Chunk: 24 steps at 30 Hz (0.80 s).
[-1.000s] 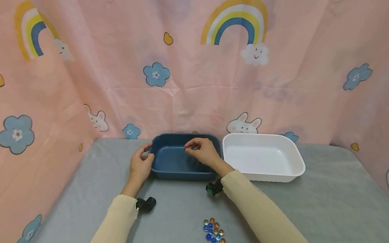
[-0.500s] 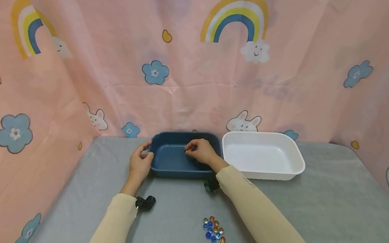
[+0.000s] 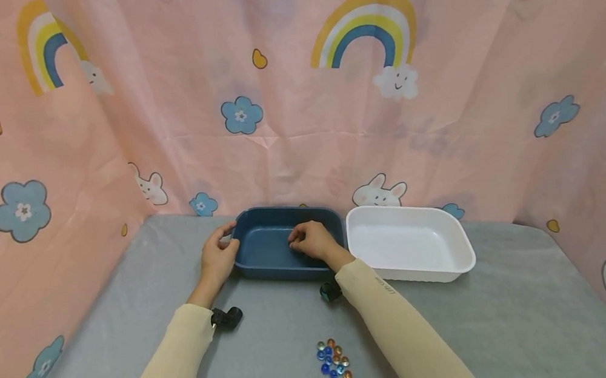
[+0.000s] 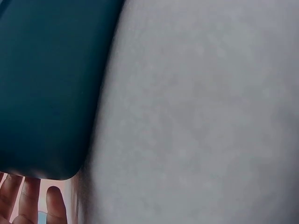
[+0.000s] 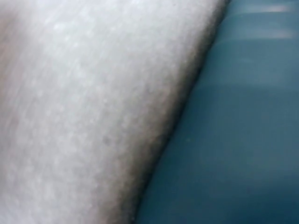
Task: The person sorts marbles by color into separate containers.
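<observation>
A dark blue rectangular basin (image 3: 265,250) stands on the grey cloth, and its side wall also fills part of both wrist views. My left hand (image 3: 218,259) holds the basin's left end, thumb at the rim and fingers spread along the outer wall. Some of those fingers (image 4: 30,198) show in the left wrist view. Inside the basin's right half, my right hand (image 3: 313,240) reaches down with bent fingers, fingertips low over the floor. I cannot tell whether it pinches anything. Several glass marbles (image 3: 328,360), blue, orange and clear, lie in a cluster on the cloth nearer me.
A white rectangular basin (image 3: 407,243) stands right beside the blue one, slightly turned. Grey cloth (image 3: 512,315) covers the table. A pink printed curtain (image 3: 299,153) hangs close behind both basins and along the sides.
My right hand has lowered slightly inside the blue basin, its fingertips now nearer the floor. The left hand keeps its hold, and the marbles on the cloth lie as before.
</observation>
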{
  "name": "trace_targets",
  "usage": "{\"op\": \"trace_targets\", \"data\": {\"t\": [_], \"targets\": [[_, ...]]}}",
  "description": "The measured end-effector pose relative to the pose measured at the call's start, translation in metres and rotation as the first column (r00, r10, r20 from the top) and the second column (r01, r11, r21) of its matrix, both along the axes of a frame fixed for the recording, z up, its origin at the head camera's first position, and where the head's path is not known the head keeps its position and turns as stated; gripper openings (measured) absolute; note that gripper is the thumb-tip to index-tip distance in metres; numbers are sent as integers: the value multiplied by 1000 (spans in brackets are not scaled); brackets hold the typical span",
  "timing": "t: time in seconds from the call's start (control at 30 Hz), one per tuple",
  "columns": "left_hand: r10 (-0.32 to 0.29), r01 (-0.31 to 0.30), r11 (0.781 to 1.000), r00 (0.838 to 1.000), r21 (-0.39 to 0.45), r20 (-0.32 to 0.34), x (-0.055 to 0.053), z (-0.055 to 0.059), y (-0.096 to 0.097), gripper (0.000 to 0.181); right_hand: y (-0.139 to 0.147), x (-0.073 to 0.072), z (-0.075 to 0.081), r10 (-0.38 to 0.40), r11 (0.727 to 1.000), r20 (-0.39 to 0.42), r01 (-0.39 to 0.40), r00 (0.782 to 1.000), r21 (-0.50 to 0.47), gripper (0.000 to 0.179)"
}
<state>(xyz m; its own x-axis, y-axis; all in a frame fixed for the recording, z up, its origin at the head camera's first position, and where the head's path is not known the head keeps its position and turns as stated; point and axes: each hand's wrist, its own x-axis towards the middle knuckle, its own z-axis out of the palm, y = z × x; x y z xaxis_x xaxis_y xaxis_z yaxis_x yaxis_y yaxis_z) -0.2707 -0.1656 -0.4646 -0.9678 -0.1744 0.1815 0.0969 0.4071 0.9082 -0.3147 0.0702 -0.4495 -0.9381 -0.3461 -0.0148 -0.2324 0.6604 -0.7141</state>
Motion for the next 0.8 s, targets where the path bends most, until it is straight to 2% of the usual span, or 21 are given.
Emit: {"op": "trace_targets", "data": {"t": [0.23, 0.37, 0.53, 0.57, 0.8], "targets": [[-3, 3, 1000, 1000, -2, -1, 0, -1, 0, 43, 0, 1, 0, 28, 998, -26, -27, 999, 53, 9], [-2, 2, 1000, 1000, -3, 9, 1, 0, 0, 44, 3, -1, -1, 57, 998, -37, -56, 998, 42, 7], [5, -5, 1000, 1000, 1, 16, 0, -1, 1, 43, 2, -1, -1, 45, 998, -29, -44, 999, 49, 6], [5, -5, 1000, 1000, 2, 17, 0, -1, 0, 43, 0, 0, 2, 29, 998, -5, -28, 1000, 62, 8], [9, -9, 1000, 1000, 7, 13, 0, -1, 1, 43, 0, 1, 2, 30, 997, -20, -28, 999, 67, 9]]}}
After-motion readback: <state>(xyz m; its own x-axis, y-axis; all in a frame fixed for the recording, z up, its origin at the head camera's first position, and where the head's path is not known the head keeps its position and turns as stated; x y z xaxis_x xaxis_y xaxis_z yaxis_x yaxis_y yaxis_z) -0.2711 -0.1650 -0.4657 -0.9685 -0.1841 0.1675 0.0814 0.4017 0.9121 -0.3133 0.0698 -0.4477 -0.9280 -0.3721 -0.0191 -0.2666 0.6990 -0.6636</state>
